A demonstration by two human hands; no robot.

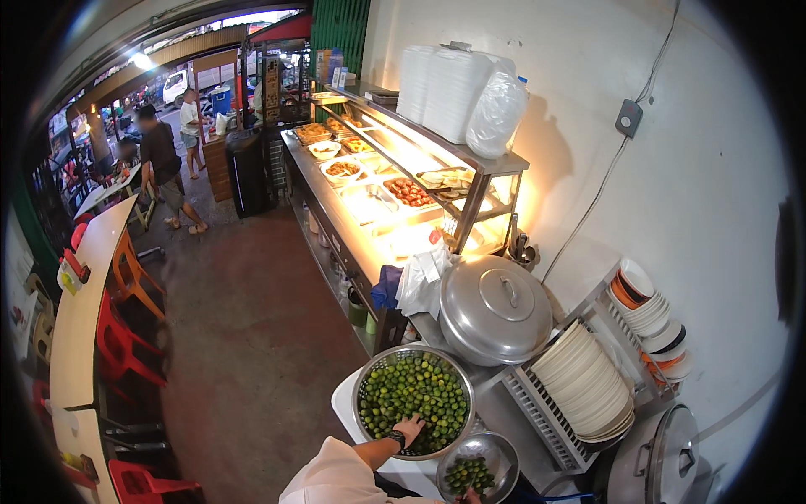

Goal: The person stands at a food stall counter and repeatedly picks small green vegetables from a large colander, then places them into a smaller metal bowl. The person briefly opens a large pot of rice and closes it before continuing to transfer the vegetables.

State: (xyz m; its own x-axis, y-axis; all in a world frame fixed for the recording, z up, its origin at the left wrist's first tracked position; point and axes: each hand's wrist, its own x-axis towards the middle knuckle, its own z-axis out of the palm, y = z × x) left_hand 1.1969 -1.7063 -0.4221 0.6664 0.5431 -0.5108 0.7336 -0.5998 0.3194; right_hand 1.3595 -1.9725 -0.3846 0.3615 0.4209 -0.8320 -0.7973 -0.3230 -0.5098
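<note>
A large perforated steel colander (359, 417) full of small green limes (420, 382) stands on a white surface (342, 401). My left hand (409, 430), with a dark watch at the wrist, rests on the limes near the colander's front side, fingers apart. Close beside it, lower right, a smaller steel bowl (505, 458) holds a small heap of the same green fruit. Only a bit of my right hand (472, 497) shows at the lower edge, by that bowl's near side; its fingers are mostly hidden.
Behind the colander sits a big lidded pot (495, 309). To the right are a rack of plates (583, 382) and another large pot (659, 458). A lit food counter (369, 202) runs away from me. Tables (84, 336) and red chairs (122, 344) line the left; a person (159, 151) is walking beyond.
</note>
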